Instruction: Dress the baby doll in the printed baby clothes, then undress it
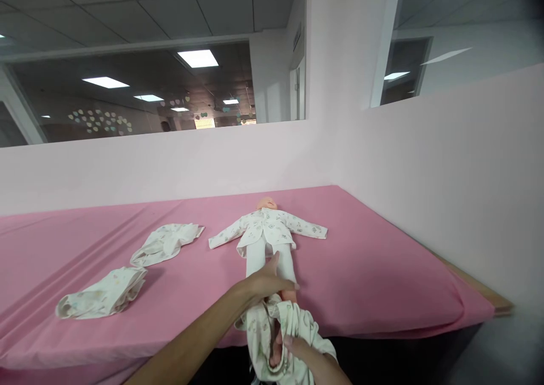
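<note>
A baby doll (267, 203) lies on its back with its head toward the wall, in a white patterned jacket (266, 226) with both sleeves spread and white leggings (255, 259). My left hand (267, 281) reaches across the lower legs, thumb up, fingers closed round a leg. Closer to me, bunched patterned baby trousers (261, 328) hang over the table's front edge around the doll's lower legs. My right hand (304, 351) grips the trousers' bunched cloth. Inside the cloth opening a doll's foot (276, 351) shows. The other foot is hidden.
Two folded patterned cloth pieces, one farther back (168, 243) and one nearer (104, 294), lie to the left on the pink table cover (361, 272). A white wall (170, 170) with windows borders the back, and another wall (467, 192) the right side.
</note>
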The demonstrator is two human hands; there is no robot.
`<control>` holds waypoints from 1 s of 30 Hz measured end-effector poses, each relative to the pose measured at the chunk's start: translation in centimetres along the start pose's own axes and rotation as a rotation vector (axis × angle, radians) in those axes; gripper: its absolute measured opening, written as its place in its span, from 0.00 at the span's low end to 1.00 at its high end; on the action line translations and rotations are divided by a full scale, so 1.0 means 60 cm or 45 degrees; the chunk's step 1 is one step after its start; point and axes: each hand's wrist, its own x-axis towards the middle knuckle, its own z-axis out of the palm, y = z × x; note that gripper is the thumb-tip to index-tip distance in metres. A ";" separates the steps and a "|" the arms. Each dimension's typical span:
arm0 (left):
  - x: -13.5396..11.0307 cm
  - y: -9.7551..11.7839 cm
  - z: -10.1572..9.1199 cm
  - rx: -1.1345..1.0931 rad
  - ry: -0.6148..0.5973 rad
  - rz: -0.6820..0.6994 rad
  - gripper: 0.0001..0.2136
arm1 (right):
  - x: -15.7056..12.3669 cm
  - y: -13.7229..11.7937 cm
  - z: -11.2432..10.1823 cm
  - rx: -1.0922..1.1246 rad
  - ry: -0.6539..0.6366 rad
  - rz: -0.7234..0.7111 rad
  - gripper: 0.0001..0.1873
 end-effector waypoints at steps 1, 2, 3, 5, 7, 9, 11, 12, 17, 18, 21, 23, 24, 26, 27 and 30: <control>0.002 -0.001 0.009 -0.104 0.045 -0.022 0.48 | 0.003 0.004 -0.001 0.006 0.002 -0.010 0.25; 0.004 -0.002 0.019 -0.196 0.068 -0.021 0.47 | 0.006 0.008 -0.002 0.009 0.007 -0.018 0.25; 0.006 -0.003 0.029 -0.284 0.069 0.016 0.46 | 0.008 0.011 -0.002 0.014 0.011 -0.026 0.24; 0.008 -0.001 0.047 -0.439 -0.031 0.091 0.44 | 0.013 0.018 -0.001 0.042 0.005 -0.039 0.24; 0.009 0.005 0.055 -0.522 -0.095 0.092 0.43 | 0.018 0.022 -0.001 0.099 -0.011 -0.055 0.23; 0.012 0.014 0.050 -0.517 0.028 0.071 0.42 | 0.024 0.022 -0.003 0.178 -0.008 -0.045 0.22; 0.017 0.024 0.037 -0.538 0.193 0.069 0.43 | 0.029 0.018 -0.009 0.269 0.009 -0.002 0.20; 0.020 0.028 0.029 -0.565 0.241 0.078 0.44 | 0.032 0.014 -0.013 0.321 0.030 0.020 0.19; 0.026 0.021 0.008 -0.404 0.199 0.047 0.44 | 0.027 -0.021 -0.024 0.530 0.218 -0.013 0.14; 0.025 0.015 0.009 -0.346 0.186 0.046 0.44 | 0.023 -0.031 -0.023 0.543 0.210 -0.040 0.14; 0.021 0.002 0.017 -0.270 0.145 0.065 0.42 | 0.012 -0.060 -0.010 0.564 0.161 -0.095 0.19; 0.018 0.000 0.024 -0.233 0.101 0.073 0.40 | 0.009 -0.072 0.002 0.570 0.170 -0.079 0.22; 0.018 0.001 0.027 -0.211 0.078 0.064 0.39 | 0.010 -0.075 0.007 0.571 0.178 -0.069 0.23; 0.017 0.006 0.030 -0.176 0.065 0.032 0.37 | 0.015 -0.074 0.017 0.567 0.173 -0.070 0.25; 0.017 0.009 0.031 -0.169 0.084 0.036 0.37 | 0.019 -0.072 0.021 0.568 0.177 -0.081 0.25; 0.015 0.014 0.025 -0.155 0.174 0.148 0.39 | 0.033 -0.065 0.030 0.574 0.231 -0.096 0.28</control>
